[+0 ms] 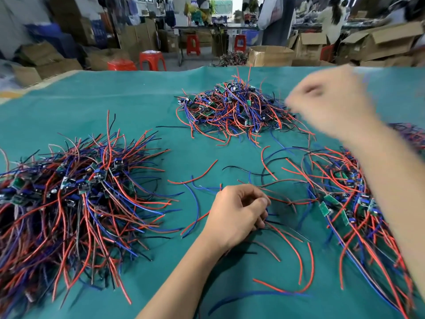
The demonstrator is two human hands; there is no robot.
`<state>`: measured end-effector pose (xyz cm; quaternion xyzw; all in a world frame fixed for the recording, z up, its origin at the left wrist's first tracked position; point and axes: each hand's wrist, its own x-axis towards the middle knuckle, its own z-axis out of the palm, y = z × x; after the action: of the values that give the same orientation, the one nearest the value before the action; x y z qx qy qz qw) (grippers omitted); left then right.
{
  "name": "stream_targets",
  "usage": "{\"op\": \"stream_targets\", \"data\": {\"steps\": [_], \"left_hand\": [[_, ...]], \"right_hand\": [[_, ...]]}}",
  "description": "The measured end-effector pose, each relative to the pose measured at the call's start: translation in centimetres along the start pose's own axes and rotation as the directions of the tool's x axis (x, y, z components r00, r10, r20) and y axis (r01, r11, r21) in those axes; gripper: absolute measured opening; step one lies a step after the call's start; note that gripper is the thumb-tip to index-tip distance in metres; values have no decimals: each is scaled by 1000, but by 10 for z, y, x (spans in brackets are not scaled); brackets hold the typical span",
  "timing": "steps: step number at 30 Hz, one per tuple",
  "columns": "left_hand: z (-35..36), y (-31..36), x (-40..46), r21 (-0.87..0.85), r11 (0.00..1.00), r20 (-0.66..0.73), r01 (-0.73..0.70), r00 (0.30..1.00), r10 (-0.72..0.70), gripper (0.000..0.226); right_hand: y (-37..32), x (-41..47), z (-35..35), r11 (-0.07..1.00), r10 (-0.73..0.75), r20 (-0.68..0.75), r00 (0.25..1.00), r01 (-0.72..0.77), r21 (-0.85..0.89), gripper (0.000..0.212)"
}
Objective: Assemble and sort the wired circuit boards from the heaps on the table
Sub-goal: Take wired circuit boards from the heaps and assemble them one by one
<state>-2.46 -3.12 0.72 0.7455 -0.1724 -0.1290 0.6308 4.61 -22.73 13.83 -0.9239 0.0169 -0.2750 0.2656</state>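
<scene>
Sorting step: left hand (236, 210) pinches loose wires (279, 229) on the green surface (142, 107); right hand (326, 104) blurred, grip unreadable, near far heap (230, 109); next likely calls for fetching a board.

This is a small factory workshop or assembly floor. A worktop (138, 100) under green cloth carries heaps of wired circuit boards (76, 192). Beyond its far edge stand open cardboard cartons (271, 55), red plastic stools (152, 61), blue crates (46, 33) and another cluttered table (207, 27).
</scene>
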Motion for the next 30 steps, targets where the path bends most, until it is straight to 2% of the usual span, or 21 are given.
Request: {"op": "stream_targets", "data": {"steps": [1,3,7,10,12,15,18,22,26,30], "left_hand": [[0,0,0,6,1000,1,-1,1000,1,18],[0,0,0,7,1000,3,-2,1000,2,18],[-1,-1,0,2,1000,-1,-7,1000,7,18],[0,-2,1,24,1000,-5,-16,1000,16,16],[-1,-2,1,19,1000,-3,-12,1000,12,16],[-2,-1,1,4,1000,1,-14,1000,14,16],[-3,0,0,-12,1000,-1,-13,1000,13,17],[-2,-1,1,-69,998,-22,4,1000,-6,17],[-1,-1,3,-195,981,-77,20,996,-35,15],[-3,4,4,-326,945,-74,34,995,-62,17]], "right_hand": [[-17,-6,19,999,29,48,998,-27,-46,9],[-11,1,62,987,73,247,966,-34,-158,15],[19,10,116,939,201,458,866,-38,-342,47],[26,1,138,893,276,401,873,-78,-444,47],[27,1,137,883,307,350,885,-127,-452,45],[27,3,126,912,331,303,894,-220,-347,42],[29,4,111,926,365,247,897,-323,-196,25],[33,-23,81,896,406,177,897,-428,117,11],[22,-79,56,791,384,245,890,-454,411,12],[-1,-130,38,761,220,355,909,-387,520,28]]}}
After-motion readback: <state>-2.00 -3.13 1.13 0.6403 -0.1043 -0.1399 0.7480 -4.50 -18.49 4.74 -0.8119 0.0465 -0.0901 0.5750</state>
